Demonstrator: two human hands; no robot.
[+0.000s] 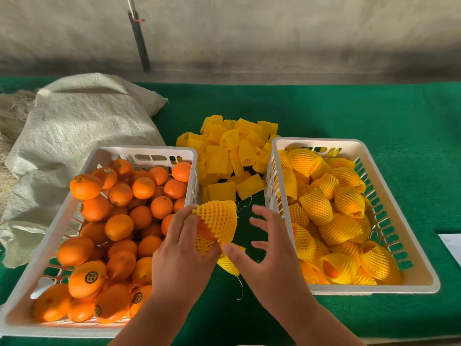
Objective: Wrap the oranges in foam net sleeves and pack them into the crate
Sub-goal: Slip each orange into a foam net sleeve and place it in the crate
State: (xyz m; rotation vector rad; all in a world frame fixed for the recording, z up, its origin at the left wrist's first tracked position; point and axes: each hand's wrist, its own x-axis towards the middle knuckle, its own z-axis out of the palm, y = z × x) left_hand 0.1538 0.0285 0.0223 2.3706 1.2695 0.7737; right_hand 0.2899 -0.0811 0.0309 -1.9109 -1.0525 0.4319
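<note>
My left hand (180,253) grips an orange partly covered by a yellow foam net sleeve (219,221), held over the gap between the two crates. My right hand (268,248) hovers just to its right with fingers spread, the thumb close to the sleeve's lower edge. The white crate (37,255) on the left holds several bare oranges (119,227). On the right, a second white crate (421,273) is full of sleeved oranges (316,208). A heap of empty yellow sleeves (229,151) lies between the crates, further back. One more empty sleeve (229,265) lies under my hands.
A green cloth (349,111) covers the table. A pale woven sack (74,126) lies at the back left beside the orange crate. A grey wall and a dark pole (139,43) stand behind the table. A white sheet (451,242) shows at the right edge.
</note>
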